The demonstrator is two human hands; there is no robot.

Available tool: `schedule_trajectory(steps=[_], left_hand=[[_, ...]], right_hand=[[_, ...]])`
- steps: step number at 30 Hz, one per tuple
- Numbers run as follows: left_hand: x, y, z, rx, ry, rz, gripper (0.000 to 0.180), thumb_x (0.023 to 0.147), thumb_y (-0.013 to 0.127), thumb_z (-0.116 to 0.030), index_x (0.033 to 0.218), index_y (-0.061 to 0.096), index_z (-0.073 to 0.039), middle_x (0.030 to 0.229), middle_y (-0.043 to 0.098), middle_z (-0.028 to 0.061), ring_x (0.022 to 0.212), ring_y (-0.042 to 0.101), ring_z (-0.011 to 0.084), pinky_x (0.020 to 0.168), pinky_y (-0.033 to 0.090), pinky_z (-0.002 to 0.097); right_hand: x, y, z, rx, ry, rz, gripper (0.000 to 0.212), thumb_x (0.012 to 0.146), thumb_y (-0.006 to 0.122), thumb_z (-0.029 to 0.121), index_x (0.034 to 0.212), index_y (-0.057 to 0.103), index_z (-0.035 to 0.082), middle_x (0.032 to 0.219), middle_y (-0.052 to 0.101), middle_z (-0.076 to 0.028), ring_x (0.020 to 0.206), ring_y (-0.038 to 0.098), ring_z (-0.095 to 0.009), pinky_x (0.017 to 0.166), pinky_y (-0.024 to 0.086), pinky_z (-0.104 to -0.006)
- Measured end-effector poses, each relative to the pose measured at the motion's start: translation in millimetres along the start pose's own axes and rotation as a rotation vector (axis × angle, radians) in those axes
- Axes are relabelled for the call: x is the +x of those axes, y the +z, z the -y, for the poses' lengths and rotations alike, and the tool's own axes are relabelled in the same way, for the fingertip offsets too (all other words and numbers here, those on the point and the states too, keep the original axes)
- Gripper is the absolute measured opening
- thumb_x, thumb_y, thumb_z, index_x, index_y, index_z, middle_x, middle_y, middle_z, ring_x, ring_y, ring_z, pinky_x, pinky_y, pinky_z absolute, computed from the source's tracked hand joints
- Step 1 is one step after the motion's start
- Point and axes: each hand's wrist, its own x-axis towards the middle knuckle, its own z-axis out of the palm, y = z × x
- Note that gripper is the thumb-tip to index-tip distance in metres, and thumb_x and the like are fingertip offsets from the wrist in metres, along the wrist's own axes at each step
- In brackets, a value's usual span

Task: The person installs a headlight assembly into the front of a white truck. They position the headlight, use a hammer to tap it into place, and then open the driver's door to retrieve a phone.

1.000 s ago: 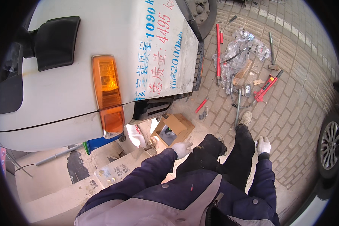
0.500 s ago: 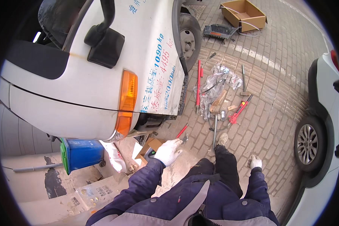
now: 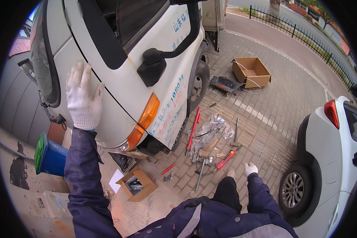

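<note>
My left hand [image 3: 83, 97], in a white work glove, is raised at the front corner of the white truck cab [image 3: 119, 93]. Its fingers are stretched out and it holds nothing. Whether the palm touches the cab panel I cannot tell. An orange corner lamp [image 3: 148, 113] and a black side mirror [image 3: 152, 67] are on the cab to the right of that hand. My right hand [image 3: 250, 169], gloved too, hangs low at my side over the paving, fingers loosely apart with nothing visible in them.
On the paving lie red tools [image 3: 193, 131], crumpled clear plastic [image 3: 214, 131] and a metal bar [image 3: 200, 176]. A small open carton [image 3: 146, 184] stands by the cab, a larger carton [image 3: 261, 65] farther off. A blue bin [image 3: 53, 156] is left; a white car [image 3: 325, 154] stands right.
My left hand has risen from low beside the small carton, up and leftward to the cab front. My view has tilted up, showing a fence and road. The right hand still hangs low.
</note>
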Motion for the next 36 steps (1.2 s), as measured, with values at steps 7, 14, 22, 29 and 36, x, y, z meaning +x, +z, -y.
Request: schedule_trajectory(steps=[7, 14, 22, 29, 36], left_hand=[[36, 24, 1, 0.594, -0.150, 0.162, 0.086, 0.085, 0.086, -0.043, 0.157, 0.054, -0.010, 0.165, 0.048, 0.0154, 0.157, 0.038, 0.0351, 0.132, 0.026, 0.0538], [39, 28, -14, 0.644, -0.150, 0.137, 0.079, 0.089, 0.077, -0.040, 0.155, 0.053, -0.005, 0.161, 0.050, 0.0223, 0.153, 0.042, 0.0430, 0.129, 0.029, 0.0544], [52, 17, -34, 0.608, -0.249, 0.252, 0.088, 0.083, 0.082, -0.033, 0.157, 0.049, 0.001, 0.166, 0.040, 0.0282, 0.157, 0.032, 0.0481, 0.132, 0.021, 0.0579], [94, 21, -38, 0.625, -0.189, 0.042, 0.082, 0.081, 0.085, -0.023, 0.151, 0.051, 0.003, 0.157, 0.049, 0.0238, 0.147, 0.043, 0.0440, 0.126, 0.033, 0.0526], [140, 67, -1, 0.860, -0.234, -0.076, 0.073, 0.098, 0.071, -0.044, 0.159, 0.051, -0.009, 0.162, 0.051, 0.0185, 0.148, 0.047, 0.0406, 0.126, 0.036, 0.0493]], right_hand=[[162, -99, 154, -0.004, -0.302, 0.014, 0.052, 0.106, 0.056, 0.048, 0.117, 0.076, 0.001, 0.112, 0.075, -0.031, 0.113, 0.071, -0.047, 0.101, 0.054, -0.0515], [339, -135, 190, 0.002, -0.366, 0.264, 0.050, 0.104, 0.057, 0.044, 0.120, 0.076, 0.000, 0.111, 0.078, -0.026, 0.110, 0.074, -0.044, 0.097, 0.056, -0.0478], [374, -151, 185, 0.218, -0.269, 0.429, 0.029, 0.106, 0.062, 0.030, 0.102, 0.068, 0.002, 0.073, 0.061, -0.002, 0.056, 0.056, -0.013, 0.049, 0.048, -0.0328], [395, -211, 255, -0.209, -0.563, 0.195, 0.048, 0.102, 0.061, 0.044, 0.116, 0.078, 0.001, 0.111, 0.078, -0.028, 0.112, 0.074, -0.041, 0.099, 0.056, -0.0460], [471, -274, 458, -0.223, -0.876, 0.057, 0.055, 0.100, 0.063, 0.043, 0.129, 0.073, -0.002, 0.119, 0.076, -0.027, 0.115, 0.073, -0.042, 0.104, 0.056, -0.0456]])
